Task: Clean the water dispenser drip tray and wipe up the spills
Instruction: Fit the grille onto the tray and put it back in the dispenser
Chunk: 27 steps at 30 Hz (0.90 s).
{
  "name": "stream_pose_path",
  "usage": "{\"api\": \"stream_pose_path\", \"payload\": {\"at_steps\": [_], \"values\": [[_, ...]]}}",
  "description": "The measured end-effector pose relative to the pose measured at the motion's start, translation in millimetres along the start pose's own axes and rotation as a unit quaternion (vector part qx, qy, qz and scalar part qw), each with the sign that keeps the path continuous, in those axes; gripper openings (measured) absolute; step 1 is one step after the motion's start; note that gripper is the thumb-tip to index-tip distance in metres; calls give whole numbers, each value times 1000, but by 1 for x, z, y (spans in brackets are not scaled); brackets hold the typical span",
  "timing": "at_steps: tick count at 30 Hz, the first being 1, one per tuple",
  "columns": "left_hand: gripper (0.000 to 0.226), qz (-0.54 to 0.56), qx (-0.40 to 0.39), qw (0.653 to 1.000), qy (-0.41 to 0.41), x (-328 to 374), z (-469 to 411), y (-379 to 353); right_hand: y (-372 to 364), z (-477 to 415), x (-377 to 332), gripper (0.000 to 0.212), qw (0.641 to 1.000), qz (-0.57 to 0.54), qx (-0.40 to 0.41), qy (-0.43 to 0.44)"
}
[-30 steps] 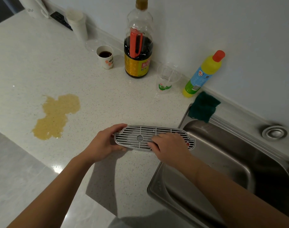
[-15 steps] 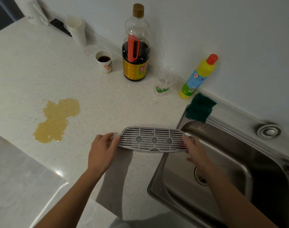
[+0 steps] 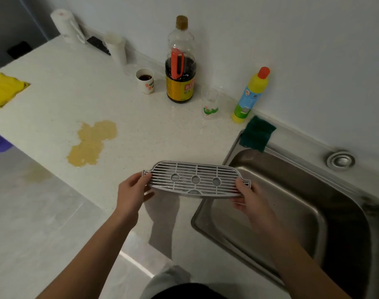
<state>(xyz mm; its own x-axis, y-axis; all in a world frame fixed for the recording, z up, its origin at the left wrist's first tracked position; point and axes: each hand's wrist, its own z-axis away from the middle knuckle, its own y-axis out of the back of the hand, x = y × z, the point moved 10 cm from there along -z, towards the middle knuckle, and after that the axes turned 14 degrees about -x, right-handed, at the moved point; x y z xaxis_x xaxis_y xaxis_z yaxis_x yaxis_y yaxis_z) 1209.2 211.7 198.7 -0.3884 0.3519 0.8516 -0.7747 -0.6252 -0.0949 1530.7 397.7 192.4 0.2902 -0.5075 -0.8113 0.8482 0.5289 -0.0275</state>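
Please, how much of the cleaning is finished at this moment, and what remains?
Done: nothing visibly cleaned; the drip tray is out, at the sink edge. In hand: left hand and right hand hold the tray's ends. Left: washing it; the brown spill on the counter is unwiped; green sponge and detergent bottle sit untouched.

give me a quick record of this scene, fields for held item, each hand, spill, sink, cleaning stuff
held item: drip tray, grey slatted grille, roughly level above the counter edge
left hand: grips the tray's left end
right hand: grips the tray's right end
spill: yellow-brown puddle on the white counter, left of the tray, unwiped
sink: steel, right of the tray
cleaning stuff: green scouring pad on the sink rim; detergent bottle by the wall; yellow cloth far left
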Motion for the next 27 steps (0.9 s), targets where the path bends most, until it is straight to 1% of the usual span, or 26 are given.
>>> {"api": "stream_pose_path", "payload": {"at_steps": [3,6,10,13,18,22,27], "values": [[17,49,40,998,-7,-12,50,21,-17,22,5,24,999,5,-34,12],[17,74,75,994,-22,-29,101,49,-45,37,20,20,997,-7,-77,16],[16,102,141,984,-35,-51,167,103,-98,48,44,20,990,7,-143,5],[17,123,201,971,-43,-69,220,147,-147,62,57,21,983,47,-176,2],[18,175,273,944,-53,-101,298,221,-240,95,67,25,964,106,-243,7],[23,202,303,929,-67,-127,340,293,-331,117,80,22,941,145,-306,9],[22,237,337,908,-75,-148,378,399,-458,133,100,23,919,182,-348,-4]]}}
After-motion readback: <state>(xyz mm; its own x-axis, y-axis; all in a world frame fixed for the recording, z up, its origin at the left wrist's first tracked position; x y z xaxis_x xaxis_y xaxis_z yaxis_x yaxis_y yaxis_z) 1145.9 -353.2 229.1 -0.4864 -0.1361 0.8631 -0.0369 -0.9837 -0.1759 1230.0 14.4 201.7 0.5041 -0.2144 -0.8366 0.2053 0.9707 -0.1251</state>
